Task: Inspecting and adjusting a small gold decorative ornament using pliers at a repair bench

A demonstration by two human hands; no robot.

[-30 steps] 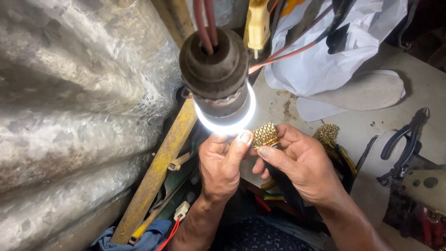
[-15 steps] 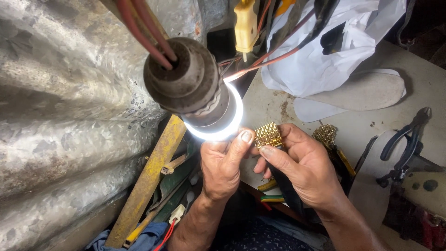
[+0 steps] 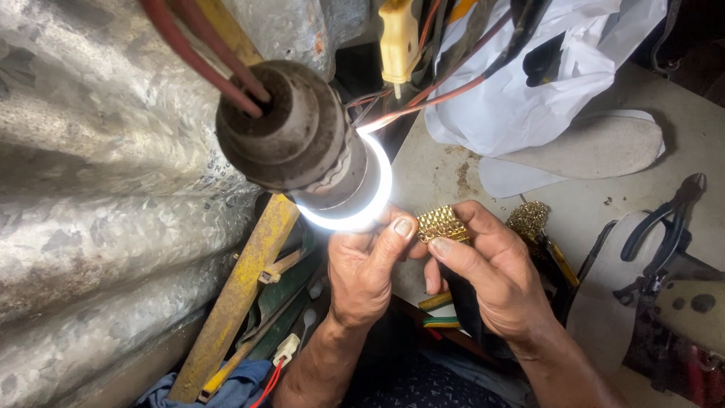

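Observation:
A small gold studded mesh piece [image 3: 442, 224] is pinched between both hands just above the bench edge. My left hand [image 3: 366, 268] grips its left side with thumb and fingers. My right hand [image 3: 491, 276] holds its right side, thumb on top, with a dark strip running down under the palm. A hanging lamp [image 3: 317, 155] with a glowing white ring hangs just up and left of my left hand, almost touching it. A second gold mesh piece [image 3: 527, 218] lies on the bench behind my right hand.
Corrugated metal sheet [image 3: 98, 189] fills the left. A yellow wooden bar [image 3: 242, 295] leans beside it. On the bench lie a shoe insole [image 3: 596, 147], a white plastic bag [image 3: 529, 83], black pliers [image 3: 664, 227] and a yellow plug [image 3: 399, 41] with cables.
The hanging lamp has swung left and tilted in view, showing its top and red cables. Both hands keep hold of the gold mesh piece in about the same spot.

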